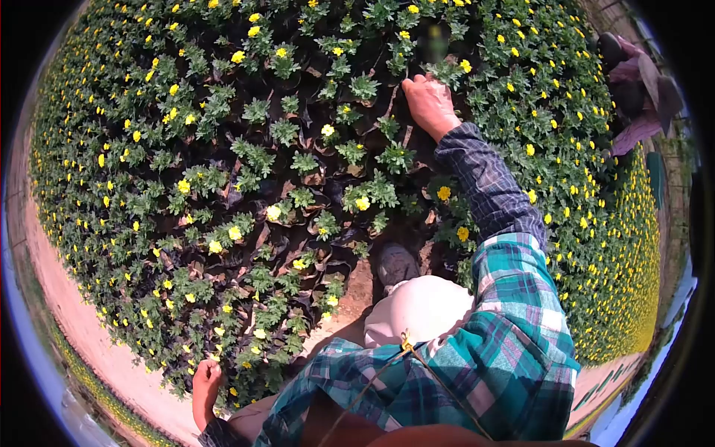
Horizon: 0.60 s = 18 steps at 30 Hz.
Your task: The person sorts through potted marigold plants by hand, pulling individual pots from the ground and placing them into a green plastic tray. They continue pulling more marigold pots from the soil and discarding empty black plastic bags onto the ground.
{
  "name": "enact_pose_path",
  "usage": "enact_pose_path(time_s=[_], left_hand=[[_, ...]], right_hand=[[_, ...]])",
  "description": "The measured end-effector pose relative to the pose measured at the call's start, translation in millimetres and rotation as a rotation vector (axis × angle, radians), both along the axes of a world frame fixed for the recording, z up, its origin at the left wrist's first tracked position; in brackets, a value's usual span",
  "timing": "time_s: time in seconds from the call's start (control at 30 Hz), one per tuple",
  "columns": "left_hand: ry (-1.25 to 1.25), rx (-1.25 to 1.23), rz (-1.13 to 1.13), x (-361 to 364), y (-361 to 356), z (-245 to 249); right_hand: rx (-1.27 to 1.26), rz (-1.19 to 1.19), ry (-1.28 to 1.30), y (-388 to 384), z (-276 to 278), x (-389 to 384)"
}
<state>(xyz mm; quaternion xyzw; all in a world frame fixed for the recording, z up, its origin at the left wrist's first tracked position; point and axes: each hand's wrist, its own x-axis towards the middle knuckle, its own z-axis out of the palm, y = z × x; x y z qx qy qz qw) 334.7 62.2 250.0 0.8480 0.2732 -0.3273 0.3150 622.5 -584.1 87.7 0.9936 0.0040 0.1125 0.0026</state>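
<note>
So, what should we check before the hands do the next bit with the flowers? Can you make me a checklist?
1. Right hand at the plants: ok, it reaches in among them.
2. Right hand has a good hold: cannot tell, the fingertips are too unclear.
3. Left hand near the plants: ok, it is beside them, low on the left.
4. Gloves on: not ok, both hands are bare.
5. Shoe off the leaves: cannot tell, plants crowd close to it.
6. Space from what looks like another person: ok, they are apart from both hands.
</note>
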Motion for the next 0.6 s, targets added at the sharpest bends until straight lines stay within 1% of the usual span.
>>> enact_pose_path(time_s=[0.03, 0.07, 0.1, 0.17, 0.23, 0.27, 0.3, 0.37, 0.4, 0.43, 0.47, 0.5, 0.57, 0.6], left_hand=[[-0.006, 0.023, -0.015, 2, 0, 0], [-0.035, 0.042, -0.076, -5, 17, -9], [-0.026, 0.026, -0.029, 0, 6, -3], [-0.024, 0.050, -0.068, 2, 6, 0], [-0.030, 0.052, -0.067, 0, 6, 1], [-0.037, 0.045, -0.066, -1, 5, 1], [-0.025, 0.043, -0.068, -1, 0, 4], [0.026, 0.052, -0.010, 2, -11, 7], [0.032, -0.003, 0.015, 0, -8, 5], [0.043, -0.007, 0.012, 1, -6, 3], [0.035, -0.027, 0.004, 1, -5, 3], [0.027, -0.045, -0.001, 1, -4, 3], [0.020, 0.027, -0.040, -1, 2, -2], [0.018, 0.034, -0.046, 3, -2, -1]], right_hand=[[0.035, 0.013, 0.089, 11, -17, 3], [0.054, 0.002, 0.178, 19, -35, 6], [0.071, -0.007, 0.264, 24, -41, 11], [0.106, -0.040, 0.224, 23, -51, 12], [0.324, -0.104, 0.220, 28, -31, 1], [0.321, -0.049, 0.028, 27, -25, -9], [0.312, -0.004, -0.110, 30, -12, -21], [0.439, 0.046, -0.122, 36, 7, -52], [0.548, 0.057, -0.046, 40, 5, -70], [0.659, 0.066, 0.030, 41, 0, -85], [0.689, 0.042, 0.101, 38, -8, -99], [0.687, 0.039, 0.110, 31, -14, -107], [0.827, -0.221, 0.108, 13, -24, -118], [0.733, -0.295, 0.095, 1, -29, -120]])
